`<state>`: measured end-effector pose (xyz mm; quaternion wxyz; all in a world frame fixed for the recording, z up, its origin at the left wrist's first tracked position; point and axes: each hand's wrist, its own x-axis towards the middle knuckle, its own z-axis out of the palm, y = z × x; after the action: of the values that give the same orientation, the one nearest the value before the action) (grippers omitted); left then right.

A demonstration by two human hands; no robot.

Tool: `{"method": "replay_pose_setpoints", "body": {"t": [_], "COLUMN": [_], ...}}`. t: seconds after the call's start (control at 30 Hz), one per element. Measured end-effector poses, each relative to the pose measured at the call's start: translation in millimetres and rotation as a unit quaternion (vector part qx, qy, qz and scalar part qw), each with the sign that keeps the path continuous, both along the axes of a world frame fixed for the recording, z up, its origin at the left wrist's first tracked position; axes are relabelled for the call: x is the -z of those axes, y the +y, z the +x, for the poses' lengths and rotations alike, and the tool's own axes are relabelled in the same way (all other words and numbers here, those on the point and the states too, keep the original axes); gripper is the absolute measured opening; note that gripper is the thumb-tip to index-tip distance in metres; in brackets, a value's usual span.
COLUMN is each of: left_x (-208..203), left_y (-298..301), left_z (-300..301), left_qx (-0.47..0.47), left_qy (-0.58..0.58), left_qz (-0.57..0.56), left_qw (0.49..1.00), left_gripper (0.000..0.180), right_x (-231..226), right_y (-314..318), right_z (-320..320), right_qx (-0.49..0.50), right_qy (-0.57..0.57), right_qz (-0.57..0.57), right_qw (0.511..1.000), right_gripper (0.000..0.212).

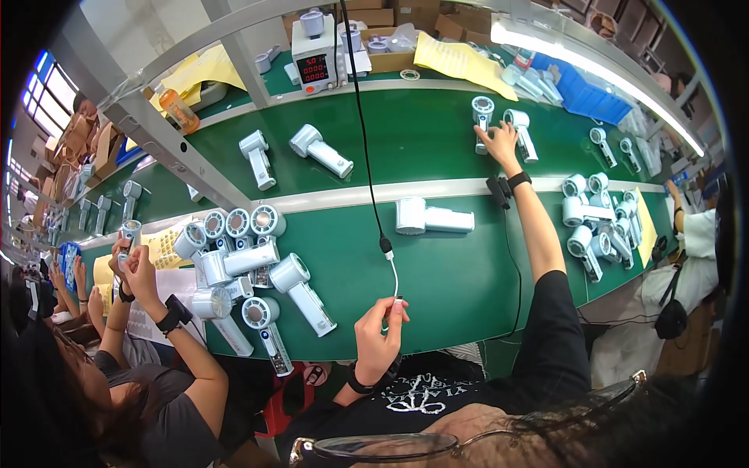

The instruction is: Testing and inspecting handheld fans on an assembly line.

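A thin white cable [395, 273] hangs from a black connector, and my left hand [378, 337] pinches its small plug between thumb and fingertips, above the near green bench. Out to the far right, my right hand [503, 148] reaches over the raised green line and closes thumb and fingers about the handle of an upright white handheld fan [483, 106]. Right beside it, partly behind my fingers, lies a second handheld fan [520, 121]. Between my arms, one white handheld fan [437, 218] rests on its side on the near bench.
Several handheld fans [253, 257] are heaped at left, others [597, 210] at right. A power supply [314, 62] and a blue bin [581, 90] stand at the back. A black cord [363, 140] hangs down the middle. A co-worker's hands [139, 269] hold a fan at left.
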<state>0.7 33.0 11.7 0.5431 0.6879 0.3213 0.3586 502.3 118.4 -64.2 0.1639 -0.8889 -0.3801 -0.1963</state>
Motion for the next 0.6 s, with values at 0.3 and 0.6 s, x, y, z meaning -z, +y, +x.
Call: {"method": "replay_pose_setpoints", "body": {"t": [0.3,0.6], "left_x": [-6,-21], "left_y": [-9,-24], "left_z": [2,42], "left_qx": [0.024,0.131], "left_qy": [-0.019,-0.101], "left_qz": [0.002,0.004], "left_qw": [1.0,0.986], "left_gripper": [0.013,0.012], "right_x": [-18,-131], "right_y": [-34,-139], "right_z": [-48,-280], "right_qx": [-0.113,-0.301], "right_qy": [0.257,0.713], "right_qz": [0.153,0.35], "right_qw": [0.948,0.528], "right_gripper": [0.057,0.061]}}
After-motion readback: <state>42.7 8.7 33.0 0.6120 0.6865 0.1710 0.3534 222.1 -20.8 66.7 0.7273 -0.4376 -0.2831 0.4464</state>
